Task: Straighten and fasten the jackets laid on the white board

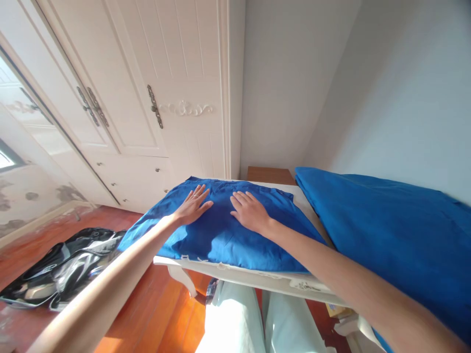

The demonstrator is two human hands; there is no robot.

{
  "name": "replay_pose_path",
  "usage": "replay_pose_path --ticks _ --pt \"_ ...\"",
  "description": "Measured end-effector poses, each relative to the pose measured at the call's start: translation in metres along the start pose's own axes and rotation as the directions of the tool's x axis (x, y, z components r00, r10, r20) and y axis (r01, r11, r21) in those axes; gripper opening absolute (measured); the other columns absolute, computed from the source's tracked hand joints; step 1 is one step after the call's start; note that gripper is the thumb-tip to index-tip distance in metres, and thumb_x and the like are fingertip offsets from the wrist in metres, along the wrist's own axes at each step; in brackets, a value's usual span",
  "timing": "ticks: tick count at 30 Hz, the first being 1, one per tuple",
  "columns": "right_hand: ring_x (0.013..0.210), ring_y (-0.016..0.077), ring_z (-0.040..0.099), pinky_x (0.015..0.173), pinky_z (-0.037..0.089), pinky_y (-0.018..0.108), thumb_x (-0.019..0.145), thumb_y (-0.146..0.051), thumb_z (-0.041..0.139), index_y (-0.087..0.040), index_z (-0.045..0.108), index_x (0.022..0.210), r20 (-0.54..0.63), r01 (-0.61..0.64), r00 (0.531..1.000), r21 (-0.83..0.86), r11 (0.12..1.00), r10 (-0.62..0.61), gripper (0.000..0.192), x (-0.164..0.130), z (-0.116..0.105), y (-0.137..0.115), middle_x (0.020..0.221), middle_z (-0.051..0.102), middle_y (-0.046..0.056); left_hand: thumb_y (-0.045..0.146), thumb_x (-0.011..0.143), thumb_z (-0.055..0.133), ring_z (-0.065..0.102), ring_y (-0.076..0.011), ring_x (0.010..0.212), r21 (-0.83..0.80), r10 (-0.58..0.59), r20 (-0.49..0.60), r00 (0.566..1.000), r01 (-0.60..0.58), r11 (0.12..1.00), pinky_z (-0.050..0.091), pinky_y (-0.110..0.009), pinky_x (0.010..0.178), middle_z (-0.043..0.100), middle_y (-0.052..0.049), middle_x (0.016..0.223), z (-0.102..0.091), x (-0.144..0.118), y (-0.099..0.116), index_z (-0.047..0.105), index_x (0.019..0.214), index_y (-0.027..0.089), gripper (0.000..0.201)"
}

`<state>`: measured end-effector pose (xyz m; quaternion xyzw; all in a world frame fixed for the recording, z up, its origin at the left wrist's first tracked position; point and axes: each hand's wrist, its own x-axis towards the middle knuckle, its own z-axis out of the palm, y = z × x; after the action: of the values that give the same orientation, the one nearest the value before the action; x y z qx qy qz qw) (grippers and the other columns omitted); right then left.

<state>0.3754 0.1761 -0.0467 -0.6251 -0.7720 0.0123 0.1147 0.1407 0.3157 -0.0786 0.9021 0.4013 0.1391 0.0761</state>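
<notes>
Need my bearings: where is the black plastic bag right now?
The black plastic bag lies on the wooden floor, lower left of the head view, beside the white table.

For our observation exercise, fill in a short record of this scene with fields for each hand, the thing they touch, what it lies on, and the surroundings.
left hand: flat, fingers spread, palm down on the blue garment
right hand: flat on the same garment, beside the left hand
support: white table
beside it: a second blue cloth to the right
floor: reddish wood, with a black plastic bag at left
background: white wardrobe
</notes>
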Motion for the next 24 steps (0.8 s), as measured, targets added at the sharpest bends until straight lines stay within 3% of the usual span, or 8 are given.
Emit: replay_pose_path --ticks 2,5,10,14,16,18,21,24 --pt "0.156 0.0284 0.024 0.131 0.016 0.048 0.107 -0.043 0.039 -0.006 0.039 0.158 0.035 -0.073 0.997 0.003 0.997 0.073 0.063 0.026 0.023 0.001 0.164 0.030 0.017 0.063 0.102 0.033 0.014 -0.0333 0.159 0.009 -0.073 0.045 0.996 0.073 0.997 0.014 -0.061 0.127 0.021 -0.018 0.170 0.006 0.009 0.002 0.032 0.160 0.015 0.075" --pt "0.156 0.0266 0.023 0.129 0.019 0.048 0.107 -0.058 0.027 -0.013 0.036 0.161 0.113 -0.144 0.983 0.005 0.990 0.142 0.071 0.035 0.038 0.034 0.166 0.026 0.012 0.071 0.098 0.031 0.016 -0.0350 0.158 0.028 -0.149 0.096 0.984 0.147 0.989 0.013 -0.058 0.128 0.023 -0.021 0.168 0.013 0.015 0.002 0.034 0.159 0.012 0.085" --pt "0.159 0.0258 0.012 0.131 0.012 0.046 0.105 -0.065 0.021 -0.013 0.025 0.165 0.184 -0.289 0.938 -0.058 0.956 0.294 0.079 0.002 0.025 0.121 0.169 0.014 0.010 0.074 0.094 0.033 0.015 -0.0335 0.159 0.007 -0.186 0.116 0.976 0.187 0.982 0.011 -0.052 0.130 0.022 -0.014 0.169 0.014 0.011 -0.002 0.034 0.161 0.017 0.087" --pt "0.160 0.0228 0.007 0.131 0.008 0.047 0.106 -0.060 0.017 -0.016 0.019 0.166 0.216 -0.359 0.902 -0.111 0.927 0.375 0.075 -0.019 0.015 0.160 0.170 0.010 0.007 0.075 0.092 0.036 0.017 -0.0350 0.158 -0.040 -0.194 0.118 0.974 0.200 0.979 0.011 -0.054 0.129 0.024 -0.013 0.169 0.014 0.011 -0.004 0.036 0.160 0.017 0.089" --pt "0.160 0.0215 0.007 0.131 0.007 0.048 0.106 -0.058 0.016 -0.017 0.017 0.166 0.227 -0.373 0.891 -0.130 0.919 0.393 0.072 -0.022 0.014 0.165 0.170 0.009 0.005 0.075 0.092 0.038 0.021 -0.0356 0.157 -0.072 -0.185 0.128 0.974 0.195 0.978 0.014 -0.056 0.128 0.028 -0.013 0.168 0.010 0.015 -0.009 0.042 0.157 0.018 0.086" --pt "0.160 0.0214 0.009 0.130 0.009 0.048 0.107 -0.056 0.019 -0.017 0.018 0.166 0.234 -0.377 0.885 -0.145 0.915 0.402 0.070 -0.020 0.011 0.164 0.170 0.011 0.006 0.072 0.096 0.031 0.036 -0.0339 0.152 -0.116 -0.167 0.147 0.975 0.184 0.976 0.026 -0.053 0.125 0.044 -0.011 0.161 0.000 0.021 -0.021 0.055 0.147 0.020 0.077" --pt "0.155 0.0286 0.027 0.127 0.015 0.057 0.108 -0.051 0.032 -0.014 0.039 0.158 0.219 -0.400 0.875 -0.177 0.899 0.432 0.063 -0.007 0.003 0.152 0.163 0.033 0.016 0.064 0.103 0.020 0.063 -0.0270 0.127 -0.172 -0.152 0.130 0.980 0.173 0.970 0.047 -0.046 0.111 0.069 -0.010 0.136 -0.025 0.035 -0.045 0.068 0.128 0.017 0.071" --pt "0.144 0.0321 0.044 0.123 0.021 0.060 0.105 -0.044 0.047 -0.010 0.059 0.139 0.147 -0.398 0.893 -0.179 0.900 0.424 0.050 0.021 -0.008 0.128 0.147 0.052 0.021 0.059 0.102 0.042 0.066 -0.0263 0.119 -0.149 -0.155 0.005 0.988 0.154 0.977 0.050 -0.049 0.107 0.070 -0.012 0.129 -0.045 0.053 -0.059 0.064 0.128 0.013 0.057"
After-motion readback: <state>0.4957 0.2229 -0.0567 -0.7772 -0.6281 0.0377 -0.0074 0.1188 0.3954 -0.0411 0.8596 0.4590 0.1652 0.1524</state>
